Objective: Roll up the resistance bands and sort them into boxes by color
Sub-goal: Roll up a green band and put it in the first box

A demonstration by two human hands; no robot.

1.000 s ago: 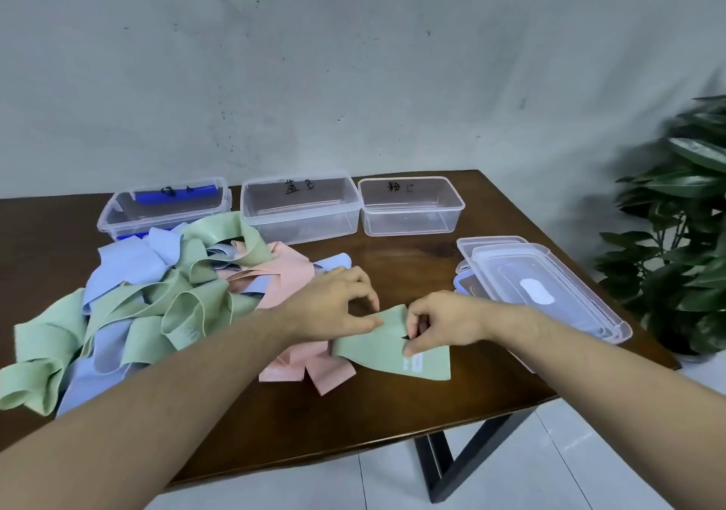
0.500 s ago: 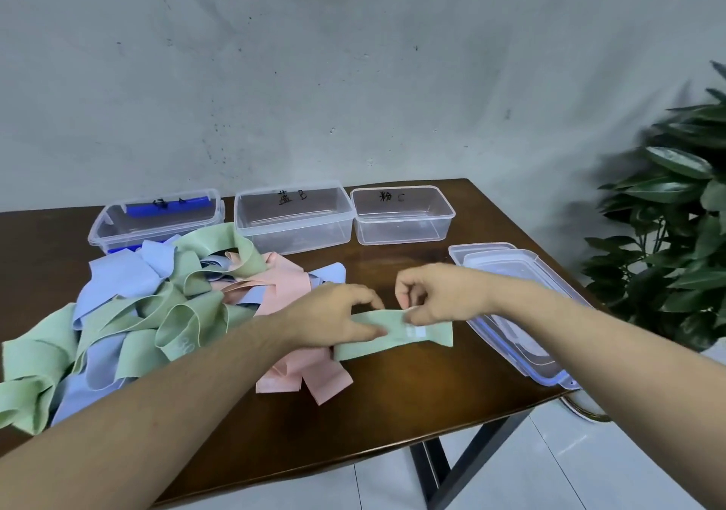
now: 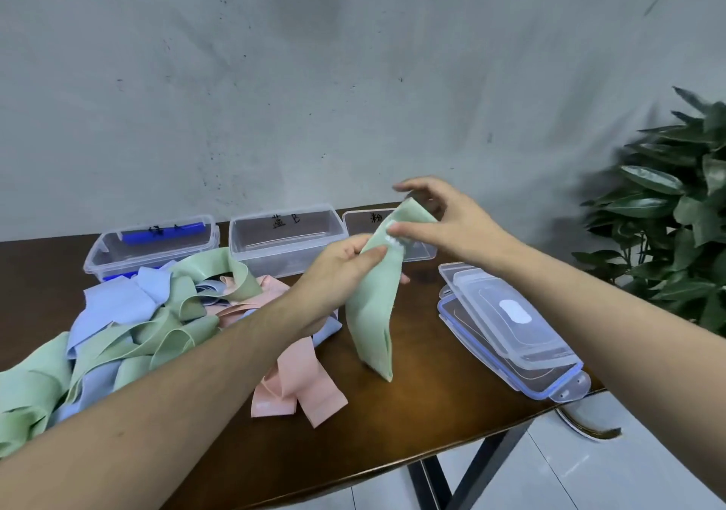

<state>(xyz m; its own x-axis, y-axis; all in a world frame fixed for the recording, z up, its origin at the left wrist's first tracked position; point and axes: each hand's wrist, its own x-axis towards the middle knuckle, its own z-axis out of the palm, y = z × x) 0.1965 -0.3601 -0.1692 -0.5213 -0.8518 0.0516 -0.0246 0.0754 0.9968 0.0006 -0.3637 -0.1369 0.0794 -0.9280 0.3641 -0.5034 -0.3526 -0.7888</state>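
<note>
A green resistance band [image 3: 373, 305] hangs upright above the brown table [image 3: 432, 411], its folded lower end near the tabletop. My left hand [image 3: 338, 269] pinches it near the top. My right hand [image 3: 444, 222] holds its upper end between thumb and fingers. A heap of green, blue and pink bands [image 3: 129, 325] lies on the left of the table. Three clear boxes stand along the back: the left box [image 3: 153, 250] with a blue object inside, the middle box [image 3: 286, 238], and the right box [image 3: 361, 222], partly hidden by my hands.
Stacked clear lids [image 3: 510, 328] lie on the table's right side near its edge. A loose pink band [image 3: 294, 387] lies in front of the heap. A leafy plant [image 3: 675, 226] stands to the right of the table. A grey wall is behind.
Both hands have lifted the green band off the table, so it now hangs vertically instead of lying flat. The right hand rose towards the right box.
</note>
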